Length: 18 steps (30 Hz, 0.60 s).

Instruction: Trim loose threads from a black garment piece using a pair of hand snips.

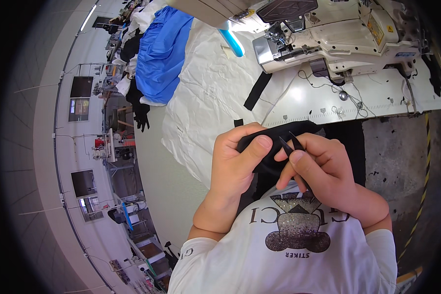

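My left hand point(237, 159) is closed on a piece of black fabric point(274, 134), its thumb lying on top of the cloth. In my right hand point(323, 164) is a pair of small dark thread snips point(285, 146), held between thumb and fingers. The two pointed blade tips are apart and lie close over the black fabric, pointing up and left. Whether a thread is between them is too small to tell. Both hands are close together in front of my white shirt, just off the table's front edge. Part of the fabric is hidden behind my fingers.
A sewing machine point(328, 49) stands on the white table point(377, 108) at the far right, with loose threads before it. White sheeting point(206, 93) covers the table's left part, carrying a black strip point(257, 91). Blue fabric point(162, 54) is heaped at the far left.
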Each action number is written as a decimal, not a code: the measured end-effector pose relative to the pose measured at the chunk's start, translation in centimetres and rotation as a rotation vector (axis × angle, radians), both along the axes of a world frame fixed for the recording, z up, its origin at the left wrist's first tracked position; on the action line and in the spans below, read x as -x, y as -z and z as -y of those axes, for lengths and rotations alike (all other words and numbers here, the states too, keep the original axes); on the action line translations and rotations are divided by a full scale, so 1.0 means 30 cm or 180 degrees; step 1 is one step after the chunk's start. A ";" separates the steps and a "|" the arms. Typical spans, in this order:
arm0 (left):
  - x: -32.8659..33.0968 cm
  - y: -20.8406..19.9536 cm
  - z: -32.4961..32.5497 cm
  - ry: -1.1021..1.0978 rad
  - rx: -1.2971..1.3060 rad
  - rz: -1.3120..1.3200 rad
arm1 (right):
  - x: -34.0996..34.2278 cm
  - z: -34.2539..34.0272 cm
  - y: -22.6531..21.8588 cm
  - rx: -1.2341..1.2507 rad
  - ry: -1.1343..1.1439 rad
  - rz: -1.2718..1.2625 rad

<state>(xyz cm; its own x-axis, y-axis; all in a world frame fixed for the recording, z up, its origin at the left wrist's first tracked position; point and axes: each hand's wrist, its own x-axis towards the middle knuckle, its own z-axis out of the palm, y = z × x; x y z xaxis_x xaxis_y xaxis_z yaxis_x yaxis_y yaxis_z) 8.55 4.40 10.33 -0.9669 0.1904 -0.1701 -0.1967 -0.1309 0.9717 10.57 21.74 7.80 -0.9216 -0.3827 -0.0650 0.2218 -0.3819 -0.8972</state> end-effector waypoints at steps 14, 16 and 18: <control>-0.002 -0.012 -0.020 -0.0012 -0.0043 0.0002 | -0.006 0.014 0.014 0.0062 0.0218 -0.0030; -0.001 -0.013 -0.019 0.0010 -0.0090 0.0026 | -0.006 0.015 0.016 0.0043 0.0234 -0.0092; 0.000 -0.012 -0.018 0.0031 -0.0100 0.0026 | -0.006 0.017 0.020 0.0027 0.0240 -0.0122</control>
